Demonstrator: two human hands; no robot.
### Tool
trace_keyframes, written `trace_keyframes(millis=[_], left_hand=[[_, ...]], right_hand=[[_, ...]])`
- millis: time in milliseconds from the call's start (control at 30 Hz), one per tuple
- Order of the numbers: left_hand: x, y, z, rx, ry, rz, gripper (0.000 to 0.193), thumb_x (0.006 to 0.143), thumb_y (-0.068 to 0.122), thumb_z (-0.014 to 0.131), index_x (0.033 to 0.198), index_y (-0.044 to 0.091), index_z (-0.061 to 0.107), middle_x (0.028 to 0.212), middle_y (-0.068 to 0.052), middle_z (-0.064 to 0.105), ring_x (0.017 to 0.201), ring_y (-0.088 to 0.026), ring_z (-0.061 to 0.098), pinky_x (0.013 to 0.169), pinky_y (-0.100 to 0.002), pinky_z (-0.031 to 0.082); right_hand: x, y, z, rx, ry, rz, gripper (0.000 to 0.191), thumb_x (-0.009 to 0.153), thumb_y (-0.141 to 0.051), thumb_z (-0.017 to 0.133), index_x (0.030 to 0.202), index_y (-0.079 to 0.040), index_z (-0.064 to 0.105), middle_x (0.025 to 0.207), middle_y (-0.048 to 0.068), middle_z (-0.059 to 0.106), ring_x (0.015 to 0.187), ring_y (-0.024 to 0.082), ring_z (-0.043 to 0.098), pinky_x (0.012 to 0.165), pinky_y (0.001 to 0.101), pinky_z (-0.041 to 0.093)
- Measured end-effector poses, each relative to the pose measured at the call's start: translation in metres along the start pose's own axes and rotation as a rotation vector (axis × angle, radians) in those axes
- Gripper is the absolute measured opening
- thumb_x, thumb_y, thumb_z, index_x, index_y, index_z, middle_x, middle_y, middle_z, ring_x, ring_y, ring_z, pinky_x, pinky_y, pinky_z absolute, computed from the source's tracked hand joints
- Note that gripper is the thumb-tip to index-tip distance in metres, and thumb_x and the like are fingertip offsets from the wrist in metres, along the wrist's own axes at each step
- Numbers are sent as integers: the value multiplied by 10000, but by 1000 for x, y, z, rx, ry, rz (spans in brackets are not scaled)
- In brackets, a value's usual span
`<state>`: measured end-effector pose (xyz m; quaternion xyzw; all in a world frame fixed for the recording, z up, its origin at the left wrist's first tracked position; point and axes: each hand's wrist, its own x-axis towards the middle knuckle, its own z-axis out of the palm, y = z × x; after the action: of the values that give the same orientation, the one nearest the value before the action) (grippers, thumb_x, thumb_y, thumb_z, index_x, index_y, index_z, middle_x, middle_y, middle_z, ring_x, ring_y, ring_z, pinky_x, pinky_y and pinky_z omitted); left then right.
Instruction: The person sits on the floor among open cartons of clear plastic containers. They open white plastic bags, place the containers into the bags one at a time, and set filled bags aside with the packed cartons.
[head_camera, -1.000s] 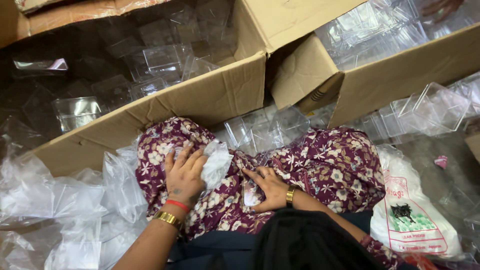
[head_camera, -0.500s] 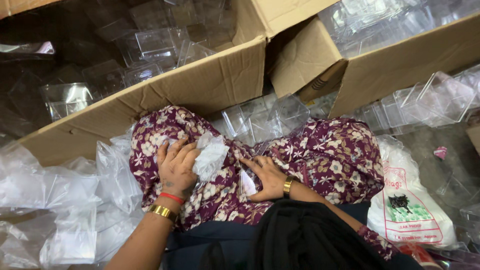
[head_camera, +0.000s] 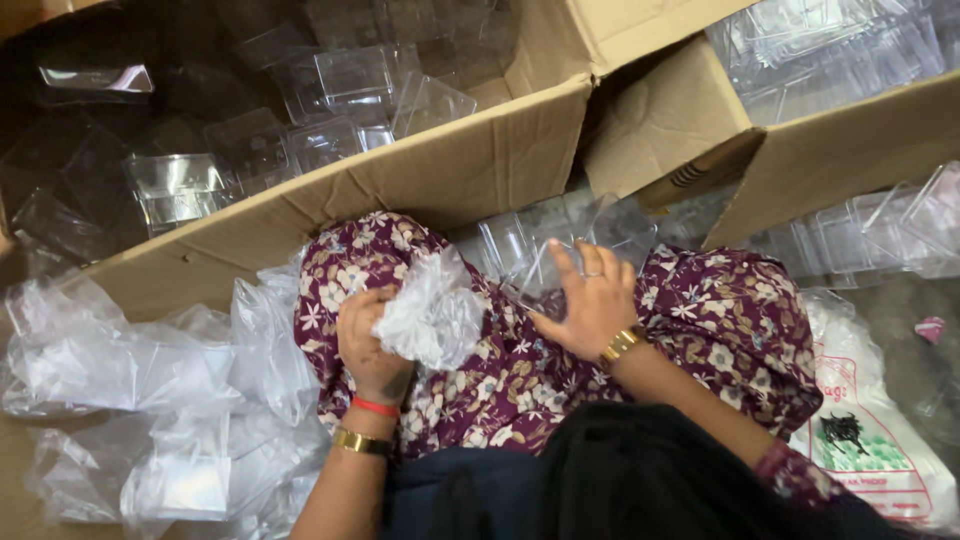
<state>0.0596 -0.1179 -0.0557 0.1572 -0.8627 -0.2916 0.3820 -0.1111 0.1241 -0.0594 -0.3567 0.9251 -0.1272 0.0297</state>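
My left hand (head_camera: 368, 345) grips a crumpled clear plastic bag (head_camera: 432, 312) on my lap, which is covered in maroon flowered cloth (head_camera: 700, 320). My right hand (head_camera: 588, 300) rests with fingers spread on a stack of clear plastic containers (head_camera: 540, 245) between my knees; whether it grips one I cannot tell. Both wrists wear gold bangles, the left also a red band.
A large cardboard box (head_camera: 440, 170) ahead holds several loose clear containers (head_camera: 350, 85). A second box (head_camera: 850, 140) at right holds more. Crumpled clear bags (head_camera: 150, 380) pile at left. A printed white bag (head_camera: 865, 440) lies at right.
My left hand has lifted and bunched the plastic bag. My right hand has moved forward from my lap onto the clear containers between my knees.
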Motion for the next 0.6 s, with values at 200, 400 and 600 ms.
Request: trace_keyframes(millis=[200, 400, 600], left_hand=[[-4, -2, 0, -59, 12, 5, 242, 782, 95, 787, 894, 77, 574, 1049, -105, 664, 1033, -299, 666, 962, -429, 504], [-11, -10, -4, -396, 115, -148, 259, 825, 135, 768, 973, 82, 563, 1086, -107, 630, 1080, -289, 650, 993, -422, 502], [-17, -4, 4, -882, -73, -415, 355, 820, 152, 776, 1066, 85, 529, 1160, -108, 607, 1141, -290, 618, 1030, -423, 481]], right_hand=[[30, -27, 11, -143, -307, 102, 1174, 643, -651, 788, 1591, -244, 228, 1402, 286, 421, 1310, 428, 370, 1035, 553, 281], [23, -22, 9, -65, -276, 156, 1147, 619, -559, 782, 1594, -289, 241, 1392, 255, 450, 1315, 402, 402, 1098, 544, 285], [-25, 9, -22, 497, -29, 125, 1185, 588, -392, 840, 1583, -124, 256, 1391, 294, 435, 1316, 424, 403, 1124, 528, 289]])
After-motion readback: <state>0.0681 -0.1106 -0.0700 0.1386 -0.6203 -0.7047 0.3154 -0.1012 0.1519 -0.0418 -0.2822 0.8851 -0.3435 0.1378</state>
